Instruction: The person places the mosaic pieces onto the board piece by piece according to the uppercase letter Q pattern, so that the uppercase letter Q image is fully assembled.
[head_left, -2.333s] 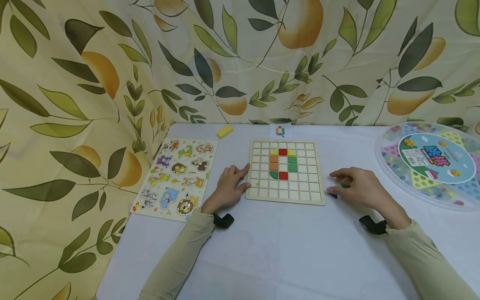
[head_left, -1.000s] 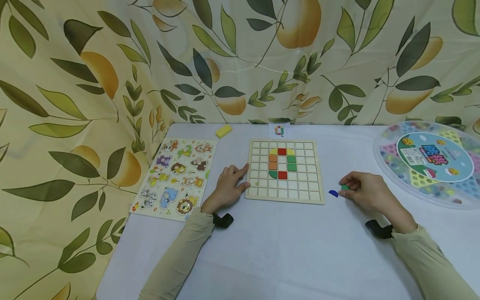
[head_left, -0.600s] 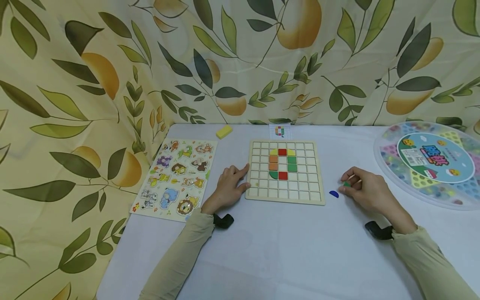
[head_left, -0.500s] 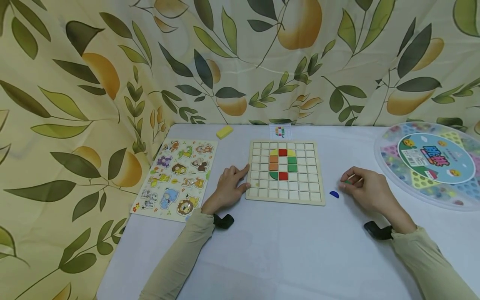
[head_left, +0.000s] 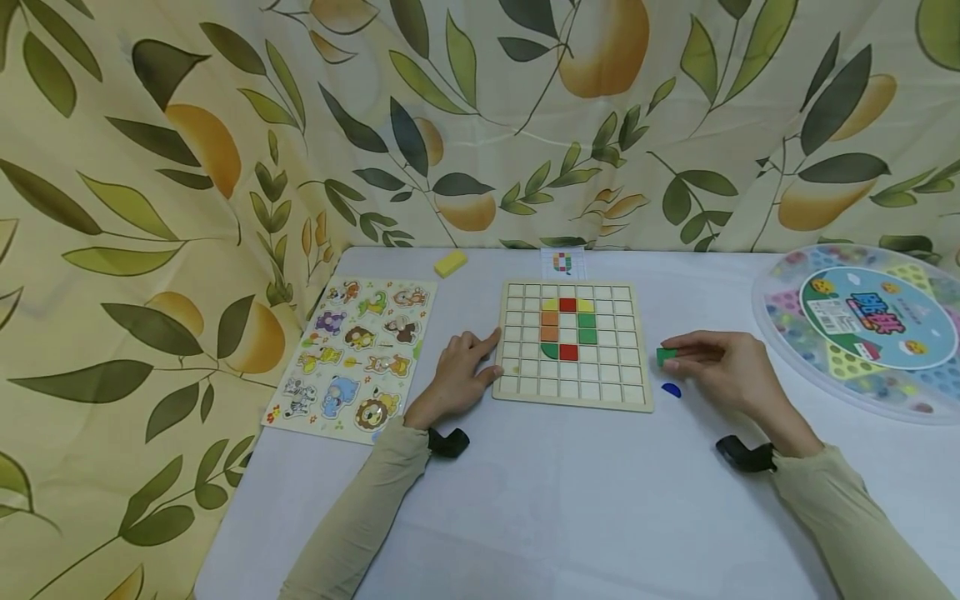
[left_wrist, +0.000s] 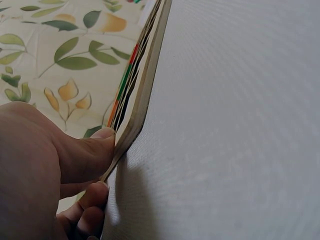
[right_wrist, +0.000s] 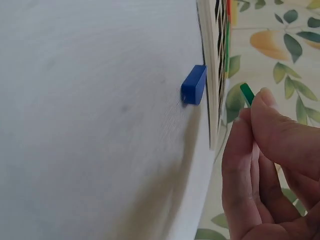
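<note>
In the head view my right hand [head_left: 716, 371] pinches a small green block [head_left: 665, 357] between thumb and fingertips, just off the right side of the wooden grid board [head_left: 612, 383]. The right wrist view shows the green piece [right_wrist: 246, 94] edge-on, jutting past the thumb tip. A blue half-round block [head_left: 671, 390] lies on the table below that hand. My left hand [head_left: 457, 375] rests at the board's left edge, index fingertip and thumb touching it. On the board, red, yellow, orange and green pieces form a ring, whose lower-right corner square is bare.
A small card [head_left: 562, 263] with a coloured ring pattern lies behind the board. A yellow block [head_left: 451, 264] sits at the back left. An animal picture board [head_left: 352, 358] lies left, and a round clear-rimmed box [head_left: 873, 321] stands right. Patterned cloth [head_left: 450, 125] hangs behind.
My right hand turns the green block in its fingertips, then moves left toward the board, bringing the block's face into view. The blue block is uncovered. My left hand stays put.
</note>
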